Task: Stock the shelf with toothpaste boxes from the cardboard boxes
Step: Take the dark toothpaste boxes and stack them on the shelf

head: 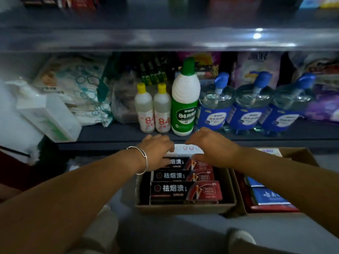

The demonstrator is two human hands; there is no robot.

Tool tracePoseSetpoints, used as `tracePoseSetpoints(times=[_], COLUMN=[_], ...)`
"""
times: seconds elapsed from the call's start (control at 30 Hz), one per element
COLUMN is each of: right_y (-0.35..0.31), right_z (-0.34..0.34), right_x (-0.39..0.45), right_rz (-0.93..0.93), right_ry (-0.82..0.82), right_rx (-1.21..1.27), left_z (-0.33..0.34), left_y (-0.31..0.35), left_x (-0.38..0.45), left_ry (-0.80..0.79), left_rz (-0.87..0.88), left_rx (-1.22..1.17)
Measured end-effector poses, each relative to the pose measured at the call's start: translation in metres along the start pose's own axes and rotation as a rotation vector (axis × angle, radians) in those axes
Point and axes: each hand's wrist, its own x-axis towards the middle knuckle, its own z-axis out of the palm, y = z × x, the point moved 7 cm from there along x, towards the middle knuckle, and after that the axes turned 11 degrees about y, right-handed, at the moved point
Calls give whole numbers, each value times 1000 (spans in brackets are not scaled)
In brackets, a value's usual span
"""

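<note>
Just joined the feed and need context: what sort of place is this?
Most likely a small shop or its stockroom. A metal shelf holds rows of identical pump bottles and bleach bottles, and a cardboard box of toothpaste boxes sits below.

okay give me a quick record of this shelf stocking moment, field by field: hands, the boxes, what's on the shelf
left hand: on the left end of the white toothpaste box, bracelet on wrist
right hand: on the right end of the same box
grip: cannot tell if fingers curl round it
cardboard box: on the floor, holds black-and-red toothpaste boxes
second cardboard box: to the right, blue packs inside
shelf: two small yellow-capped bottles, green-capped bottle, three blue pump bottles
</note>
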Motion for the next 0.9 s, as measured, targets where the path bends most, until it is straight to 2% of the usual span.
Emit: tracePoseSetpoints(times=[0.13, 0.27, 0.43, 0.6, 0.67, 0.73, 0.9], right_y=[7, -6, -16, 26, 46, 58, 57], right_z=[63, 110, 118, 92, 82, 77, 82], right_x=[-23, -36, -35, -25, -22, -20, -15], right_rz=[36, 0, -42, 114, 186, 238, 265], right_ry=[-282, -440, -313, -243, -215, -192, -189], right_rx=[91, 123, 85, 47, 8, -12, 4], left_z=[36, 54, 55, 30, 28, 40, 93], left_y=[13, 20, 20, 24, 28, 32, 46], left_x=[16, 20, 21, 17, 13, 7, -11], left_ry=[-144, -164, -77, 158, 194, 128, -166], left_rz=[3, 2, -21, 57, 74, 73, 37], left_rx=[8, -34, -121, -156, -172, -184, -100])
